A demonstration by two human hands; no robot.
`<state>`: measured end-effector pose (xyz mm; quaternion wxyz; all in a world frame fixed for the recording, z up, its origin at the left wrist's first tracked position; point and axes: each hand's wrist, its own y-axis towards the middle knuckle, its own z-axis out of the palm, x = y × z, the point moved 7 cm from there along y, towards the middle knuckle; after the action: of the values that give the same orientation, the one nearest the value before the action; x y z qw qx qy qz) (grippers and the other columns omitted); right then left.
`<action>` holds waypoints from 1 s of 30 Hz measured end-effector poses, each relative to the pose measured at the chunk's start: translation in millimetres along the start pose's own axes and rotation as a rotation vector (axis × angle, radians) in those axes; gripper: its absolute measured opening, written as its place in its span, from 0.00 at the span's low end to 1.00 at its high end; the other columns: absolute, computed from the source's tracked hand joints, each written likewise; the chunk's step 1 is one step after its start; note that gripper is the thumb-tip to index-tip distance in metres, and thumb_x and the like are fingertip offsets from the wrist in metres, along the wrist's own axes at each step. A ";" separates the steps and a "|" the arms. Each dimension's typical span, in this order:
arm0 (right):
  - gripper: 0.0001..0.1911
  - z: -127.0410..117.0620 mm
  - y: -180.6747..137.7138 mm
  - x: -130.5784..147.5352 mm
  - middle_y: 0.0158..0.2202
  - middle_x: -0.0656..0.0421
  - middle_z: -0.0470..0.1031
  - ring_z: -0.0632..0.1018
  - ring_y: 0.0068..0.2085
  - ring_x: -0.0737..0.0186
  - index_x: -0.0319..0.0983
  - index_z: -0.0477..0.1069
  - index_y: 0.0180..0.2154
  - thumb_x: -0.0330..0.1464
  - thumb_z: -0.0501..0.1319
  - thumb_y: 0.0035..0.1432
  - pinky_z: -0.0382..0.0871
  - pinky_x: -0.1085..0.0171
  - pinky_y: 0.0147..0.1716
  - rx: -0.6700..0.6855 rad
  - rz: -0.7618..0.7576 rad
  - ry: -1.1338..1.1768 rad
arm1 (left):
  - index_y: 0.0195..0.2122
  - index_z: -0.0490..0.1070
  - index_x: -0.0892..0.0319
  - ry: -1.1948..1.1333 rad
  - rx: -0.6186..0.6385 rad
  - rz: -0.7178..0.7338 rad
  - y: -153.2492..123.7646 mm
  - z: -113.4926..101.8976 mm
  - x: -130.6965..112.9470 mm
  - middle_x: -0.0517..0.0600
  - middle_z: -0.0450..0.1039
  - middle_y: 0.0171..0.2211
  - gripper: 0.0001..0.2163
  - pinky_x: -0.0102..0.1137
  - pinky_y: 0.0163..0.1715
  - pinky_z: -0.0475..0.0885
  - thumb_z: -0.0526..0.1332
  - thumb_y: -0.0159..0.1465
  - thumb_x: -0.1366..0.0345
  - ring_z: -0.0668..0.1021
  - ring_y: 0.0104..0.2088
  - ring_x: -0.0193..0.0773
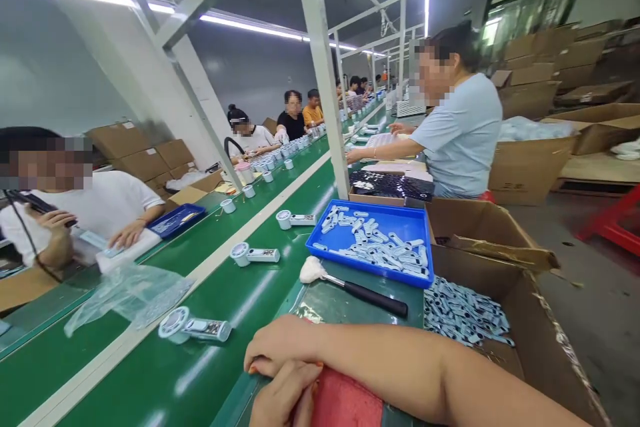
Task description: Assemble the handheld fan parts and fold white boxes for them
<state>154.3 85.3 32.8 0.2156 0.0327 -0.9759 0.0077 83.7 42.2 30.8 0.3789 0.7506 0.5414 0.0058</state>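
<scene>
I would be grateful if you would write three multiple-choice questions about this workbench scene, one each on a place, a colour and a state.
1. Where does the white-headed brush lie?
A) On the floor
B) On the green conveyor belt
C) In a co-worker's hand

2. What colour is the tray of small parts?
A) Blue
B) Red
C) Green

3. What state is the cardboard box beside the tray in?
A) Taped shut
B) Flattened
C) Open, with loose parts inside

1: B, the brush rests on the belt beside the tray.
2: A, its rim and floor show blue.
3: C, its flaps stand open over the heaped parts.
</scene>
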 end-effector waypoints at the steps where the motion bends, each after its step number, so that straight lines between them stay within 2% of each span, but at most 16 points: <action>1: 0.13 0.7 -0.5 -0.1 0.48 0.61 0.83 0.82 0.41 0.59 0.47 0.81 0.47 0.34 0.58 0.67 0.57 0.68 0.18 -0.011 -0.005 -0.005 | 0.50 0.76 0.53 -0.011 -0.010 -0.016 1.2 -2.0 -2.0 0.51 0.84 0.38 0.15 0.23 0.38 0.80 0.55 0.68 0.74 0.86 0.37 0.37; 6: 0.14 7.6 1.0 -2.5 0.49 0.62 0.82 0.82 0.44 0.59 0.48 0.80 0.49 0.34 0.58 0.67 0.60 0.66 0.22 0.005 0.011 -0.024 | 0.51 0.76 0.52 -0.025 -0.027 -0.036 2.2 -0.9 -7.9 0.49 0.82 0.35 0.18 0.23 0.36 0.78 0.54 0.67 0.77 0.84 0.34 0.34; 10: 0.14 8.7 -0.1 -2.3 0.51 0.63 0.82 0.82 0.48 0.58 0.48 0.80 0.50 0.34 0.57 0.68 0.65 0.66 0.27 0.023 0.023 -0.014 | 0.49 0.75 0.53 -0.019 -0.020 -0.045 0.8 3.2 -4.6 0.50 0.82 0.36 0.15 0.22 0.37 0.78 0.54 0.68 0.76 0.84 0.35 0.35; 18: 0.14 15.8 0.4 -6.3 0.51 0.59 0.82 0.82 0.49 0.56 0.46 0.80 0.50 0.33 0.59 0.68 0.73 0.63 0.39 -0.004 0.020 0.025 | 0.46 0.73 0.54 0.017 -0.027 -0.053 -4.8 11.5 0.1 0.48 0.79 0.32 0.14 0.23 0.34 0.75 0.52 0.67 0.77 0.82 0.32 0.34; 23: 0.14 22.2 1.8 -9.6 0.50 0.60 0.82 0.82 0.48 0.58 0.46 0.81 0.50 0.33 0.60 0.67 0.71 0.64 0.38 -0.017 -0.001 0.013 | 0.45 0.73 0.55 0.037 -0.022 -0.039 -4.4 12.1 -3.5 0.49 0.79 0.32 0.14 0.23 0.32 0.75 0.52 0.66 0.77 0.81 0.31 0.33; 30: 0.15 20.1 2.0 -10.1 0.52 0.59 0.81 0.82 0.47 0.58 0.46 0.80 0.52 0.34 0.58 0.68 0.68 0.65 0.33 -0.011 0.007 -0.004 | 0.46 0.74 0.54 -0.001 -0.047 -0.041 8.8 -2.1 -18.2 0.48 0.81 0.33 0.15 0.21 0.32 0.76 0.53 0.67 0.76 0.83 0.32 0.33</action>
<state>154.8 87.4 10.4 0.2139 0.0283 -0.9765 0.0031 82.3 27.3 44.6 0.3965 0.7302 0.5563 0.0103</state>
